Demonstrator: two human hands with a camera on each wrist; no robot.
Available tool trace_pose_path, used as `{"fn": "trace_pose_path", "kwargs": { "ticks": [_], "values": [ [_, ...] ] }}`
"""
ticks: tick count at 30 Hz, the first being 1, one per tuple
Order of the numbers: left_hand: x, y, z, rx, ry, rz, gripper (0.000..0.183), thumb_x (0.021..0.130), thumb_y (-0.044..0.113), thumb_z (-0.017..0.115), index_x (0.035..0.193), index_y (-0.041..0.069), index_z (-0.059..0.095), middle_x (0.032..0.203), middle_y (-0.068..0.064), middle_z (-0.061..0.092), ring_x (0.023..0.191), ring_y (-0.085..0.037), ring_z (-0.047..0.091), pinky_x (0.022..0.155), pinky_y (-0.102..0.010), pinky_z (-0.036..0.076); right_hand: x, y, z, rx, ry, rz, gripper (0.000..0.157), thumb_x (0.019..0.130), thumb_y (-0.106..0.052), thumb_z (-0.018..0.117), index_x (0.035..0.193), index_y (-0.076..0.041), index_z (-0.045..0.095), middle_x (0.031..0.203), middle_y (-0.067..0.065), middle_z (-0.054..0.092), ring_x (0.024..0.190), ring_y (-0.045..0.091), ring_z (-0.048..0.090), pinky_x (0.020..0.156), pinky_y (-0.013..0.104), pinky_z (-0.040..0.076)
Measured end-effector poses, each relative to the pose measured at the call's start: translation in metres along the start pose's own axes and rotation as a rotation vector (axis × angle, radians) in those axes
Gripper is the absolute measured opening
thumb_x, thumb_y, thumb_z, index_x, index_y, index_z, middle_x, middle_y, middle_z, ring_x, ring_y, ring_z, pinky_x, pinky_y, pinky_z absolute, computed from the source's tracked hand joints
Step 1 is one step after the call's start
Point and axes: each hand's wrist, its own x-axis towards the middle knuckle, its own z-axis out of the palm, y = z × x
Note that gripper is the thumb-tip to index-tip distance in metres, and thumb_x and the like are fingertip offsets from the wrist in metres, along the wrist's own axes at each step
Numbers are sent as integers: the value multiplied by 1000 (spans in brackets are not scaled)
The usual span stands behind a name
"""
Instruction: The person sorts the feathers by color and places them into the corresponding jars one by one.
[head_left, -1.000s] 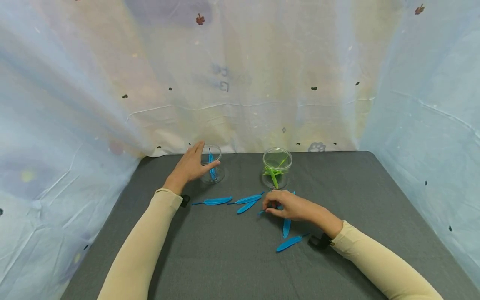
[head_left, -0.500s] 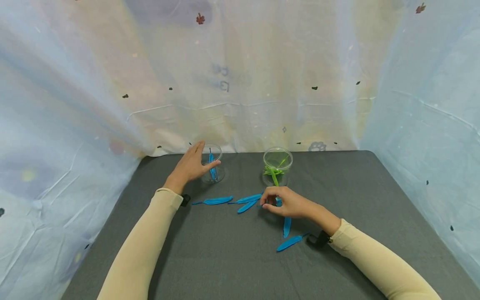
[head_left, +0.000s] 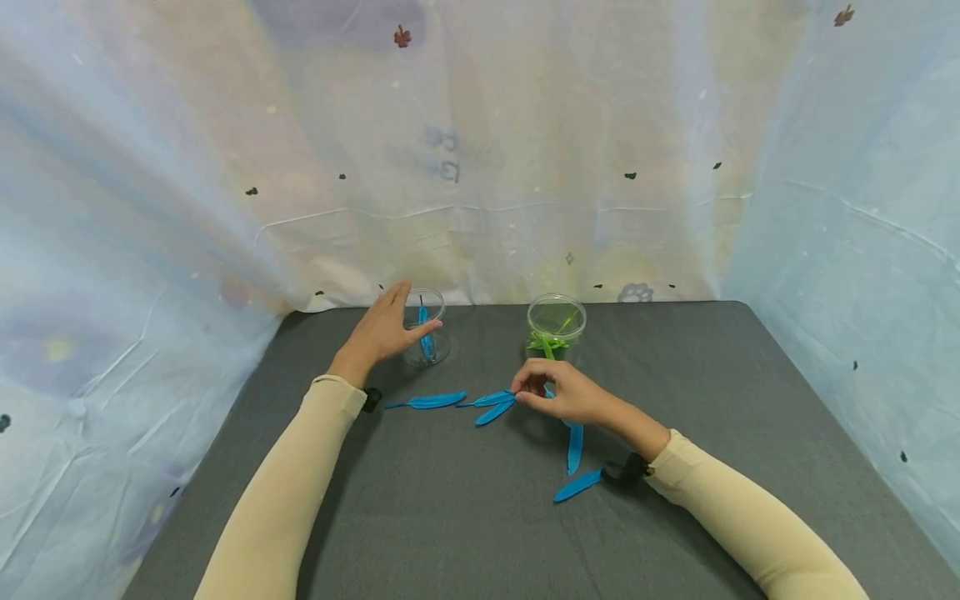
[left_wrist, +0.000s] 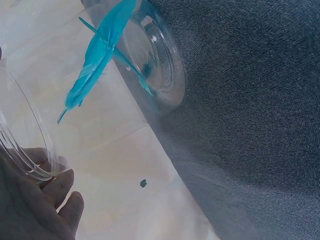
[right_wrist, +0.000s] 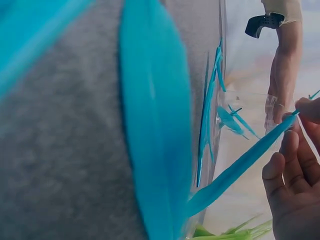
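My left hand rests around the rim of a clear plastic jar, thumb in front and fingers on the far side. Inside this jar stand blue feathers, crossing one another in the left wrist view. Between thumb and fingertips, my right hand pinches a blue feather near its quill end, lifted off the table; the hand hides most of it in the head view. A second clear jar, just beyond the right hand, contains bright green feathers.
Blue feathers lie on the grey cloth-covered table: one at left, two close together in the middle, one below the right hand and one nearer the front. A patterned curtain rises behind the table edge.
My right hand has risen off the table, bringing a blue feather up and slightly to the left and away from me. The left hand has stayed at its jar.
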Motion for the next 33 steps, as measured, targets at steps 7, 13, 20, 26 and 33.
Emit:
{"fn": "trace_pose_path", "kwargs": {
  "ticks": [7, 13, 20, 26, 33],
  "values": [
    [0, -1, -1, 4, 0, -3, 114, 99, 78, 54, 174, 6, 6, 179, -20, 10, 165, -41, 13, 134, -61, 16, 13, -4, -1, 41, 28, 33, 12, 104, -5, 72, 116, -1, 73, 105, 9, 72, 81, 18, 61, 69, 40, 53],
    [1, -1, -1, 4, 5, -1, 114, 99, 78, 55, 173, 6, 7, 179, -21, 11, 165, -41, 14, 134, -61, 16, 26, -8, -2, 65, 45, 40, 10, 105, -6, 71, 114, -2, 72, 103, 2, 70, 84, 19, 62, 72, 43, 53],
    [2, 0, -1, 16, 0, -3, 114, 99, 79, 53, 173, 5, 7, 179, -21, 11, 164, -42, 15, 133, -62, 17, 42, -9, -3, 87, 67, -2, 8, 105, -4, 70, 112, -7, 70, 102, 8, 68, 82, 21, 60, 71, 41, 51],
    [1, 1, -2, 18, -7, -18, 114, 100, 77, 54, 173, 5, 6, 179, -21, 10, 164, -43, 13, 133, -62, 17, 59, -12, -6, 109, 81, -43, 8, 103, -3, 72, 110, -7, 70, 101, 8, 70, 82, 21, 63, 70, 38, 52],
    [0, 2, -1, 9, -4, -17, 113, 101, 76, 55, 173, 4, 5, 179, -21, 9, 164, -43, 13, 133, -61, 17, 76, -17, -10, 101, 127, -48, 8, 103, -2, 72, 110, -5, 71, 100, 12, 72, 81, 21, 64, 70, 38, 52]
  ]
}}
